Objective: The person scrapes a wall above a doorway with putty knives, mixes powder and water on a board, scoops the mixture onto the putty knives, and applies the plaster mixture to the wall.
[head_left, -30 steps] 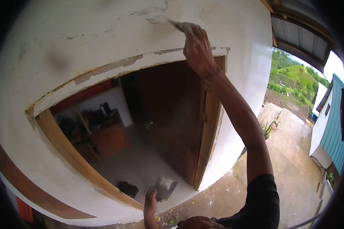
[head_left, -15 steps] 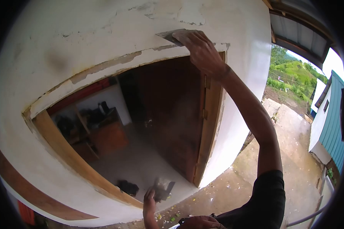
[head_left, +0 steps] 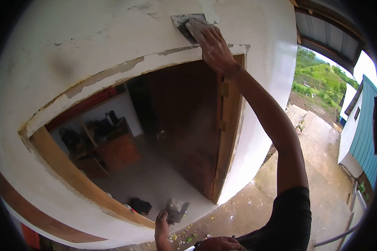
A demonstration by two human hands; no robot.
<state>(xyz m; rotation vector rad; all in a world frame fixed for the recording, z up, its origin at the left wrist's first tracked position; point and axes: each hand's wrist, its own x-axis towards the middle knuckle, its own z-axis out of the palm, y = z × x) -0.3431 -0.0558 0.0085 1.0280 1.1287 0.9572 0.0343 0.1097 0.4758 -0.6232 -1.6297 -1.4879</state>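
My right hand [head_left: 213, 46] is raised above the doorway, its fingers closed around a putty knife [head_left: 186, 26]. The wide, smeared blade lies against the white wall [head_left: 113, 39], just below a patch of peeling paint [head_left: 211, 11]. Whitish residue coats the fingers. Low down in front of the doorway, my left hand [head_left: 161, 228] grips a second flat-bladed putty knife [head_left: 182, 212] with a lump of pale filler [head_left: 176, 205] on it. Its handle is mostly hidden by the fingers.
A wooden door frame [head_left: 88, 180] surrounds the opening, with chipped filler along its top. Inside are a dark door [head_left: 188, 134], a wooden cabinet [head_left: 119, 150] and a black object [head_left: 140, 206] on the floor. Debris dots the concrete [head_left: 255, 209] outside.
My right hand has slid the putty knife upward on the wall and tilted it, so more of the blade's face shows. My left hand stays low with its putty knife, nearly unchanged.
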